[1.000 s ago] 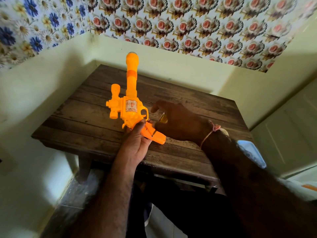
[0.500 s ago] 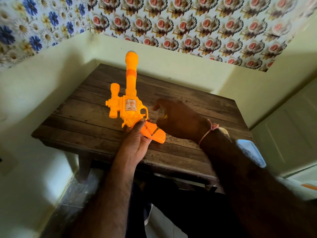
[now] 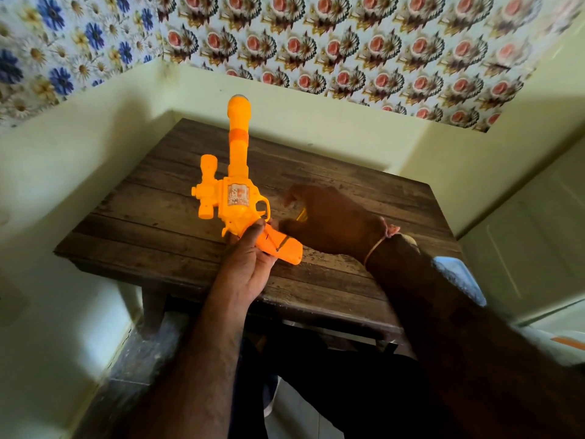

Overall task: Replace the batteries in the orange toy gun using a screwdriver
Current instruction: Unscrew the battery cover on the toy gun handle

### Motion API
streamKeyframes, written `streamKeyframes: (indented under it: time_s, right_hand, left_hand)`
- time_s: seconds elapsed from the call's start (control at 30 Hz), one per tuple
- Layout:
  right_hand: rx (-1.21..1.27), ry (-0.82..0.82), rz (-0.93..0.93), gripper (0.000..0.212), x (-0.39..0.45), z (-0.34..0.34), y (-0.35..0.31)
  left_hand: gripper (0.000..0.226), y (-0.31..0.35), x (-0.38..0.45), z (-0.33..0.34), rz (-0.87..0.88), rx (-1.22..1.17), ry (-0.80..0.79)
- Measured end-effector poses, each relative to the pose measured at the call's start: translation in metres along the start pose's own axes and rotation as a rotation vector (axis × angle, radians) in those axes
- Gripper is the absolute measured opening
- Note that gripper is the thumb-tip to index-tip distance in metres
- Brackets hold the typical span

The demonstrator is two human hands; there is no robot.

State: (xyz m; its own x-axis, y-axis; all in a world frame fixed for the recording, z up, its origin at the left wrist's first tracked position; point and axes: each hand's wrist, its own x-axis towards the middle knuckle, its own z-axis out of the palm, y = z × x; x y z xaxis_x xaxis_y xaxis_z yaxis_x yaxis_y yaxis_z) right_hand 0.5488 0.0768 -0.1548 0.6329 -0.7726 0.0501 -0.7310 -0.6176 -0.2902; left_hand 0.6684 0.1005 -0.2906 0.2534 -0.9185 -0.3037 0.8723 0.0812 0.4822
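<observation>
head view: left hand (image 3: 250,264) gripping gun (image 3: 235,198) by its grip, barrel toward 12 o'clock above desk (image 3: 158,217), likely baring battery cover; right hand (image 3: 329,217) curled around screwdriver (image 3: 302,214) at 3 o'clock.

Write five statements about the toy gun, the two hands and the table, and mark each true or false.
1. The left hand holds the orange toy gun by its grip. True.
2. The gun's barrel points down at the floor. False: it points up and away, toward the wall.
3. The gun lies flat on the wooden table with no hand on it. False: it is held up above the table.
4. The right hand is beside the grip, with something yellow showing in it. True.
5. The right wrist is bare. False: a thin string is tied around it.
</observation>
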Motion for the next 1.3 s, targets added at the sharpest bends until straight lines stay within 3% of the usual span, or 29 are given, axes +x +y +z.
streamKeyframes:
  time_s: [0.1, 0.27, 0.43, 0.6, 0.67, 0.8, 0.93, 1.1, 1.23, 1.3]
  right_hand:
    - [0.014, 0.028, 0.02, 0.02, 0.0015, 0.0019, 0.0011]
    - [0.085, -0.02, -0.02, 0.036, -0.0023, -0.0003, -0.0015]
    - [0.016, 0.0, -0.013, 0.023, -0.0009, -0.002, -0.0026]
    - [0.13, -0.028, -0.01, 0.04, -0.0036, -0.0065, -0.0032]
    - [0.098, -0.014, -0.007, 0.037, -0.003, -0.0038, -0.0023]
    - [0.021, 0.039, -0.02, 0.02, -0.0002, 0.0, -0.0041]
    - [0.021, -0.018, -0.063, 0.037, -0.0024, -0.0034, -0.0072]
    - [-0.068, -0.02, -0.069, 0.026, -0.0023, -0.0068, -0.0076]
    - [0.024, -0.069, -0.073, 0.038, -0.0021, -0.0027, -0.0067]
    - [0.023, -0.095, -0.068, 0.036, -0.0014, -0.0012, -0.0062]
  left_hand:
    - [0.052, 0.0003, -0.0012, 0.0008, -0.009, 0.004, 0.013]
    - [0.053, -0.0005, 0.0021, -0.0025, 0.004, 0.012, -0.014]
    - [0.05, 0.0002, 0.0001, 0.0007, -0.008, 0.013, 0.012]
    - [0.058, -0.0013, 0.0025, -0.001, 0.003, 0.02, -0.022]
    - [0.06, -0.0012, 0.0024, -0.0011, 0.0, -0.001, -0.017]
    - [0.044, 0.0002, -0.0003, 0.0021, -0.007, -0.003, 0.021]
    - [0.057, 0.0004, -0.0001, 0.0007, -0.007, 0.018, 0.011]
    - [0.045, 0.001, -0.001, 0.0024, 0.001, 0.013, 0.018]
    - [0.063, -0.0003, 0.0022, -0.0016, -0.002, -0.009, -0.003]
    - [0.056, -0.0008, 0.003, -0.0011, -0.011, -0.017, 0.009]
